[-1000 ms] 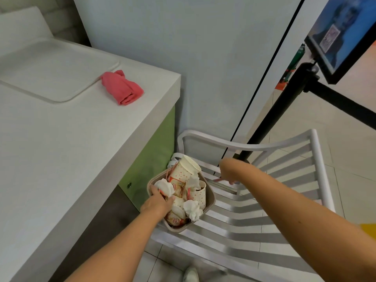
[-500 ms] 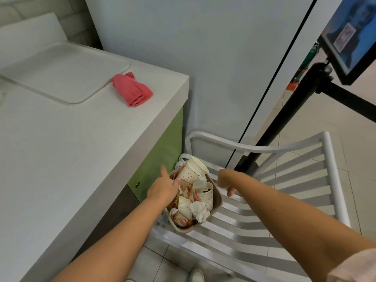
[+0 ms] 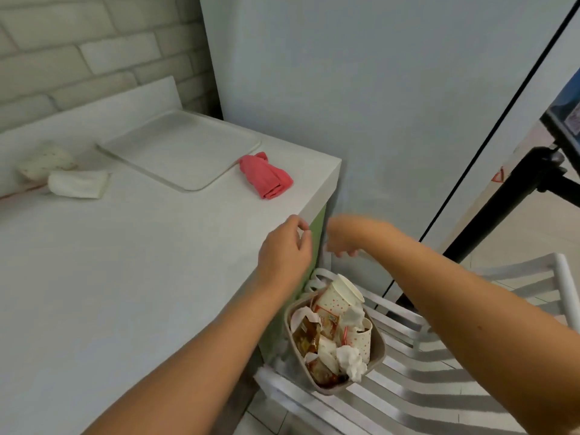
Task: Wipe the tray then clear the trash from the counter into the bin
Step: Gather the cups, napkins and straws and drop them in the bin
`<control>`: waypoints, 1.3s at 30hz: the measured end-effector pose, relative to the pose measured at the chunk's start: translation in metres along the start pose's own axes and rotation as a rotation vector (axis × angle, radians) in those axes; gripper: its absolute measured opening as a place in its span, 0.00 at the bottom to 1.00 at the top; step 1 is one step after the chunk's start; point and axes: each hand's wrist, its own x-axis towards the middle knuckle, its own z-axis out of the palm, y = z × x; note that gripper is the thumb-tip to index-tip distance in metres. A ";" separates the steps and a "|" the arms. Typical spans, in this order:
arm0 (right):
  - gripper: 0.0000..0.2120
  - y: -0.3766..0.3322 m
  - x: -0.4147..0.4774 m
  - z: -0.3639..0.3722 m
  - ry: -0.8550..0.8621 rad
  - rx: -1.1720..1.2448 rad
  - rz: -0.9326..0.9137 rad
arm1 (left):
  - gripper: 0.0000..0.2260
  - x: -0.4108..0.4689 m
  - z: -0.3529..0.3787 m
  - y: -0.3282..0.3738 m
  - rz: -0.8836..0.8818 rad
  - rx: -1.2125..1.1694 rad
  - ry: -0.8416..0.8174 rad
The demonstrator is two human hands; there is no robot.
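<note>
Head view: trash-clearing step, prob.; bin [image 3: 378, 361] on chair [image 3: 445, 394] off right edge of bench [image 3: 125, 277], already loaded; left hand [image 3: 285, 249] & right hand [image 3: 342, 237] loose, empty, at that edge; next: reach far-left edge for napkin [image 3: 78, 183] & crushed cup [image 3: 44, 161], beside tray [image 3: 179, 149].

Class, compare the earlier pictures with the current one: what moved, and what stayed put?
The left hand rose out of the bin, letting go of the trash, and now hovers empty by the counter edge. The right hand lifted away from the chair back. Bin, pink cloth and tray stayed put.
</note>
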 end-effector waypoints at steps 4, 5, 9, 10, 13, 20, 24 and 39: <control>0.16 -0.060 -0.002 -0.026 0.209 0.031 -0.165 | 0.07 0.024 -0.051 -0.030 -0.070 0.044 0.184; 0.16 -0.082 0.000 -0.033 0.229 0.031 -0.203 | 0.08 0.031 -0.069 -0.045 -0.093 0.060 0.208; 0.11 -0.130 0.011 -0.039 0.250 0.040 -0.302 | 0.08 0.045 -0.106 -0.096 -0.195 0.135 0.228; 0.12 -0.144 0.015 -0.040 0.249 0.044 -0.325 | 0.09 0.047 -0.116 -0.110 -0.225 0.155 0.238; 0.12 -0.184 0.027 -0.045 0.201 0.083 -0.410 | 0.10 0.053 -0.151 -0.150 -0.316 0.246 0.239; 0.10 -0.270 0.070 -0.055 0.105 0.304 -0.514 | 0.12 0.067 -0.237 -0.233 -0.453 0.412 0.267; 0.17 -0.310 0.096 -0.059 0.140 0.418 -0.527 | 0.13 0.085 -0.283 -0.268 -0.474 0.457 0.333; 0.40 -0.414 0.183 -0.090 0.173 0.740 -0.306 | 0.24 0.193 -0.348 -0.337 -0.454 0.636 0.241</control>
